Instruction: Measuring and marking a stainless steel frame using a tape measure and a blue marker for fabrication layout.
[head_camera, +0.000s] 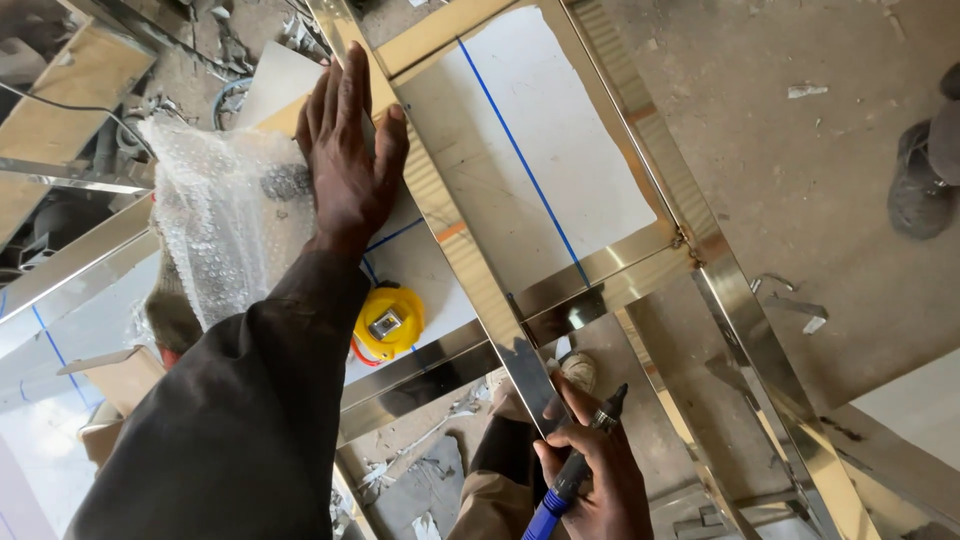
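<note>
The left hand lies flat, fingers spread, on the long polished gold-toned metal bar; the right hand is closed around a blue-handled black marker at the bar's near end. Firm downward pressure would steady the marking. The bar runs diagonally from upper left to lower right across the white sheet.

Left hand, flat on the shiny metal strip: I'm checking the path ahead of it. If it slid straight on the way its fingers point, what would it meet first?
The left hand points up along the polished metal strip. Its way looks free along the strip to the picture's top edge; the bubble wrap lies off to the side.
</note>
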